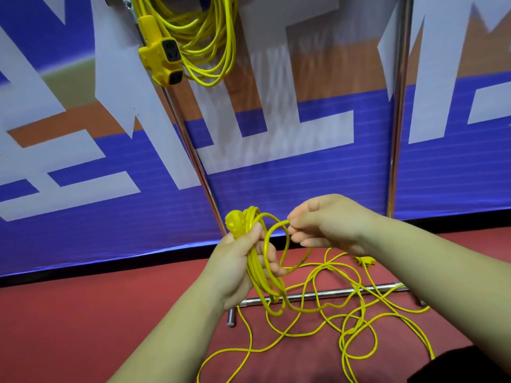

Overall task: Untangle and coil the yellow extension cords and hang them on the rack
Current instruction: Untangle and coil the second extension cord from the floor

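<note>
My left hand (238,268) is closed around a bundle of yellow cord loops (261,272), its plug (235,224) sticking up above my thumb. My right hand (329,223) pinches the next loop beside it. The loose cord (356,319) sprawls across the red floor (83,313); another coiled cord (204,37) hangs on the rack (398,106).

Loose yellow cord (345,308) and rack base bar (326,294) lie on red floor (96,313).

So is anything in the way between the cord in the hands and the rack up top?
Nothing visible blocks the way up. But the cord bundle in the left hand trails into loose loops tangled on the floor, and a coiled cord already hangs there.
</note>
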A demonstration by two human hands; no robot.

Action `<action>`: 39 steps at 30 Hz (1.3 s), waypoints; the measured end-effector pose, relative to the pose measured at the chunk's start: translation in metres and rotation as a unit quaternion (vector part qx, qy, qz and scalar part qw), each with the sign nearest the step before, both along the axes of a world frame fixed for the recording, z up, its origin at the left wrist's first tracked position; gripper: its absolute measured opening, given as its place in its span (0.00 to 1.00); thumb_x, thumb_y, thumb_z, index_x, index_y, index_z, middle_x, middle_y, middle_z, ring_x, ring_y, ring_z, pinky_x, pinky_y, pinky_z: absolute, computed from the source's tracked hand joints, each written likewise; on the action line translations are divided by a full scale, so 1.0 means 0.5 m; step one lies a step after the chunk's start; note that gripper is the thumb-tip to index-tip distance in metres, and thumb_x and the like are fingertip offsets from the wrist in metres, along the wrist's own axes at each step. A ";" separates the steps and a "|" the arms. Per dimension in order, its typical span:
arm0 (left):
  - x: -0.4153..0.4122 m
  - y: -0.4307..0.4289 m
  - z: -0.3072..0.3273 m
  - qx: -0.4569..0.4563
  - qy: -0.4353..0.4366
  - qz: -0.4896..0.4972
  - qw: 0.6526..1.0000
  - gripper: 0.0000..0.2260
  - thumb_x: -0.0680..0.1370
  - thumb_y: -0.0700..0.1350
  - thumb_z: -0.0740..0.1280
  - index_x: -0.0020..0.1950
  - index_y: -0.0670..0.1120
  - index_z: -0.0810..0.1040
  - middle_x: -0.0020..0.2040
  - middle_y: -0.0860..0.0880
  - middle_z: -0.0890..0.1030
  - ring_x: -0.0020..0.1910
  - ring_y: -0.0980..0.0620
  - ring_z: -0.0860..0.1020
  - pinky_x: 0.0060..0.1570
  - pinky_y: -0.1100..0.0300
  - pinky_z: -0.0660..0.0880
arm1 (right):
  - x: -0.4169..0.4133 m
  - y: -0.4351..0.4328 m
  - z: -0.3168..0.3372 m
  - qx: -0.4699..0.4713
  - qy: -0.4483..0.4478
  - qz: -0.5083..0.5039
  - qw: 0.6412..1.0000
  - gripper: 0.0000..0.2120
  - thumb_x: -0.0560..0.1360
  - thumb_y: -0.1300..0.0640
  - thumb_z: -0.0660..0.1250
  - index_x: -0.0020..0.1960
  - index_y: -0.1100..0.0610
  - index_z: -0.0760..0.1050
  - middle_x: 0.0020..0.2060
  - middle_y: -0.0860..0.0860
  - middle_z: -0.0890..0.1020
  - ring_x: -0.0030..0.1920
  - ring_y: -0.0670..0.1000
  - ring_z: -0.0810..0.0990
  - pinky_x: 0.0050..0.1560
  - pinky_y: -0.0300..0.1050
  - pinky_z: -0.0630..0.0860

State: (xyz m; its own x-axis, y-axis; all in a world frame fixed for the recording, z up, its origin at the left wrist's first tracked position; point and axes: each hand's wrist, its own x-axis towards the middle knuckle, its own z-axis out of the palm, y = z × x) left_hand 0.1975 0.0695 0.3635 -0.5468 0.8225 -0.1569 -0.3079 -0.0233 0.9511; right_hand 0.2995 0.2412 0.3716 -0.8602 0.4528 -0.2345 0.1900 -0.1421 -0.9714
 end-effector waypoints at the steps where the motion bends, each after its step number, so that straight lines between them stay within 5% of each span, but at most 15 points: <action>1: -0.004 0.000 0.002 0.015 -0.001 0.007 1.000 0.10 0.82 0.47 0.62 0.43 0.44 0.72 0.30 0.41 0.73 0.25 0.46 0.73 0.35 0.49 0.78 | 0.004 0.007 -0.004 0.082 0.003 -0.004 0.997 0.03 0.75 0.63 0.71 0.49 0.60 0.81 0.38 0.56 0.85 0.34 0.49 0.83 0.37 0.42 0.81; 3: -0.012 -0.003 0.009 0.036 -0.002 0.019 0.999 0.12 0.82 0.47 0.61 0.40 0.45 0.72 0.27 0.44 0.68 0.23 0.48 0.67 0.30 0.54 0.75 | 0.010 0.020 -0.013 0.197 0.012 -0.023 0.980 0.05 0.73 0.61 0.75 0.47 0.56 0.82 0.40 0.53 0.85 0.34 0.55 0.83 0.41 0.48 0.82; 6: -0.019 -0.009 0.021 0.058 -0.013 0.016 0.998 0.12 0.81 0.48 0.61 0.41 0.44 0.72 0.25 0.47 0.64 0.20 0.52 0.64 0.25 0.57 0.71 | 0.007 0.031 -0.029 0.232 0.011 -0.017 0.973 0.05 0.72 0.58 0.76 0.47 0.51 0.82 0.43 0.48 0.85 0.41 0.56 0.86 0.49 0.56 0.83; 9: -0.024 -0.015 0.028 0.059 -0.048 -0.001 0.997 0.11 0.78 0.51 0.63 0.43 0.44 0.76 0.24 0.48 0.63 0.19 0.53 0.63 0.24 0.59 0.70 | -0.006 0.040 -0.044 0.290 0.018 -0.043 0.956 0.08 0.71 0.54 0.77 0.47 0.47 0.80 0.50 0.46 0.83 0.44 0.51 0.84 0.47 0.48 0.79; 12: -0.026 -0.022 0.033 0.055 -0.068 -0.012 0.996 0.12 0.77 0.51 0.64 0.45 0.44 0.77 0.23 0.49 0.63 0.18 0.54 0.63 0.24 0.61 0.70 | -0.017 0.048 -0.050 0.292 0.048 -0.064 0.953 0.08 0.71 0.55 0.76 0.46 0.48 0.78 0.48 0.45 0.84 0.43 0.46 0.83 0.51 0.49 0.78; 16: -0.031 -0.034 0.042 0.041 -0.095 -0.026 0.994 0.12 0.78 0.52 0.62 0.45 0.44 0.77 0.22 0.50 0.64 0.17 0.55 0.64 0.23 0.62 0.70 | -0.020 0.044 -0.052 0.272 0.071 -0.049 0.958 0.05 0.74 0.60 0.73 0.45 0.51 0.79 0.41 0.48 0.86 0.39 0.54 0.85 0.49 0.57 0.82; 22: -0.038 -0.049 0.046 0.011 -0.098 -0.052 0.994 0.13 0.77 0.52 0.62 0.47 0.44 0.79 0.23 0.50 0.65 0.18 0.55 0.65 0.24 0.61 0.71 | -0.021 0.041 -0.047 0.279 0.089 -0.019 0.956 0.04 0.73 0.61 0.75 0.44 0.55 0.80 0.33 0.47 0.83 0.33 0.43 0.78 0.40 0.38 0.74; 30: -0.036 -0.054 0.039 -0.003 -0.047 -0.113 0.992 0.14 0.74 0.43 0.68 0.58 0.41 0.84 0.23 0.51 0.64 0.17 0.59 0.63 0.21 0.65 0.67 | -0.026 0.028 -0.042 0.325 0.092 0.002 0.941 0.04 0.73 0.60 0.75 0.43 0.53 0.81 0.29 0.42 0.80 0.31 0.38 0.76 0.36 0.30 0.71; 39: -0.048 -0.053 0.026 0.036 -0.085 -0.217 0.972 0.12 0.72 0.46 0.78 0.52 0.44 0.82 0.30 0.49 0.72 0.26 0.54 0.72 0.32 0.57 0.76 | -0.031 0.015 -0.054 0.266 0.108 0.000 0.958 0.06 0.74 0.63 0.72 0.44 0.52 0.83 0.36 0.53 0.85 0.36 0.48 0.81 0.46 0.51 0.80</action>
State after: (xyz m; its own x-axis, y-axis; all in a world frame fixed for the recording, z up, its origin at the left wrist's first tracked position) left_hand 0.1736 0.0430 0.3767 -0.1180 0.9819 -0.1484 -0.4566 0.0790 0.8861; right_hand 0.2840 0.2489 0.3448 -0.8622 0.4597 0.2128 -0.0234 0.3834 -0.9233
